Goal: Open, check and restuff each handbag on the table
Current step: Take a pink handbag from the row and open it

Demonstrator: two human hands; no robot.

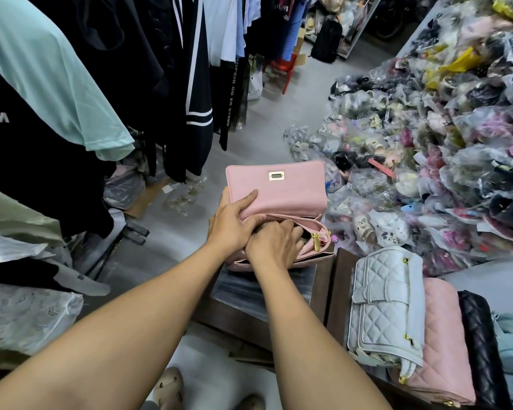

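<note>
Two hands are on one pink handbag (279,190), which sits at the centre of my view on the far edge of the dark table (240,294). Its flap stands lifted towards 12 o'clock, smooth and matte, a rounded rectangle with a small gold clasp plate (276,175) near its upper edge. Below it the mouth gapes, showing pink lining, zip teeth and a shiny gold zipper pull (316,242) hanging at 3 o'clock from my knuckles.

My left hand (231,223) grips the bag at the flap's hinge, thumb laid flat across the flap, fingers curled over the rim. My right hand (271,245) reaches in from 6 o'clock, wrist bent down, fingertips buried in the main compartment; I cannot tell whether they hold anything. Both forearms are stretched out, nearly straight.

Towards 4 o'clock, quilted bags lie side by side: a grey bag (385,303) with diamond stitching, a pink quilted bag (443,335), a glossy black bag (477,344).
</note>
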